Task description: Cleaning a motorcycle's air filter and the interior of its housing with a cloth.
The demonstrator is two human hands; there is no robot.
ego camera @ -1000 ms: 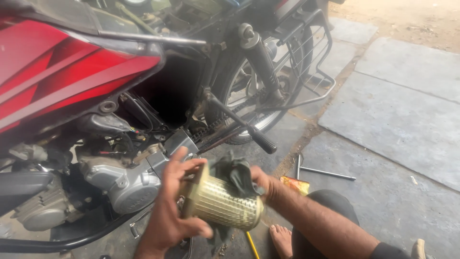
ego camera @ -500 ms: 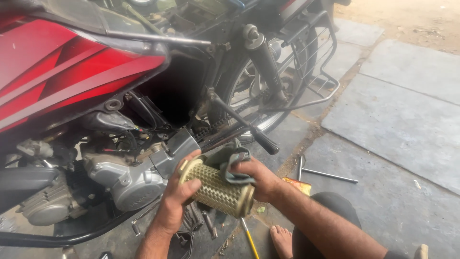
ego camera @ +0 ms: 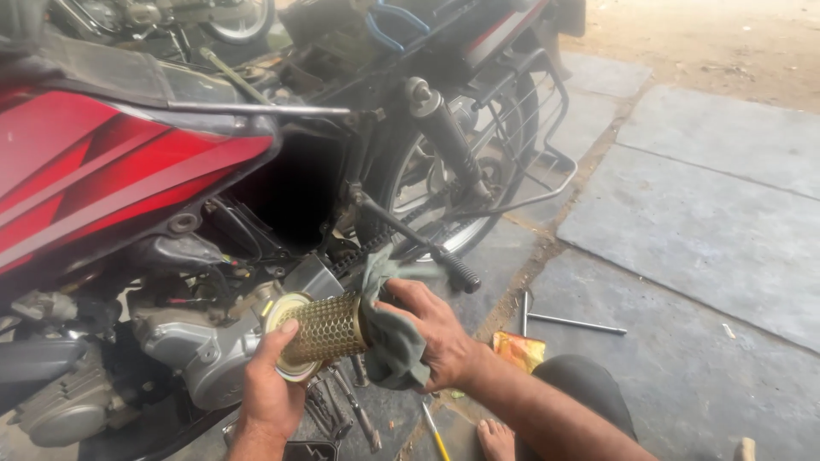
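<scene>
Since 0.5 s before, cloth [ego camera: 395, 341] slid onto filter's [ego camera: 323, 331] right end; my left hand [ego camera: 272, 386] gripped filter, right hand [ego camera: 436, 331] clutched cloth.

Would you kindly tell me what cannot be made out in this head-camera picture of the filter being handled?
- Right end of the brass-coloured perforated cylindrical filter: covered by the grey-green cloth under the right hand.
- Left hand: wrist cut off by the bottom edge.
- Dark cavity under the red motorcycle panel: too shadowed to see inside.
- Tools on the ground: partly hidden by both hands.
</scene>
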